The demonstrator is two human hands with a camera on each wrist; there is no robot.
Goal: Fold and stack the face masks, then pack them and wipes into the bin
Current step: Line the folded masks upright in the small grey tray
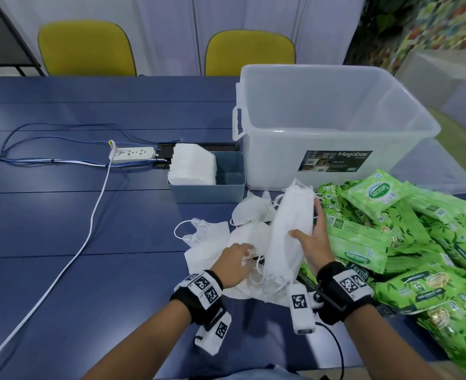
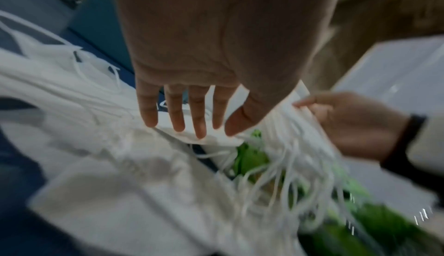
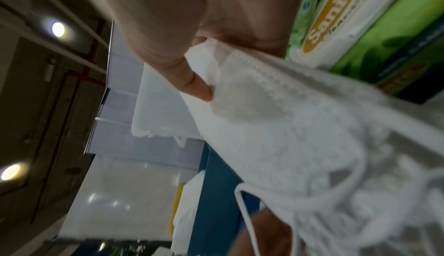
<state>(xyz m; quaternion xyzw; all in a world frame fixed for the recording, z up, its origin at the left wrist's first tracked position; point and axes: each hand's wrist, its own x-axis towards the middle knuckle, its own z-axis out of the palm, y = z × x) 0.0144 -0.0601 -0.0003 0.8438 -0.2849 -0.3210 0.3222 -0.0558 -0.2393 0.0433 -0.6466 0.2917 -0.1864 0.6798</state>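
Observation:
My right hand (image 1: 312,233) grips a thick stack of folded white masks (image 1: 286,223), held upright and tilted above the table, thumb in front and fingers behind. In the right wrist view the thumb (image 3: 193,83) presses into the stack of masks (image 3: 276,127). Ear loops hang from the stack's lower end (image 2: 288,165). My left hand (image 1: 240,256) reaches over the loose unfolded masks (image 1: 212,237), and its straight fingers (image 2: 176,115) touch one mask (image 2: 206,140). Green wipes packs (image 1: 391,242) lie heaped at the right. The clear plastic bin (image 1: 275,160) stands behind them.
A small blue box (image 1: 207,193) left of the bin holds a row of folded masks (image 1: 193,168). A white power strip (image 1: 133,154) and cables (image 1: 89,229) lie on the blue table (image 1: 61,201) at the left. Two yellow chairs (image 1: 83,48) stand beyond the far edge.

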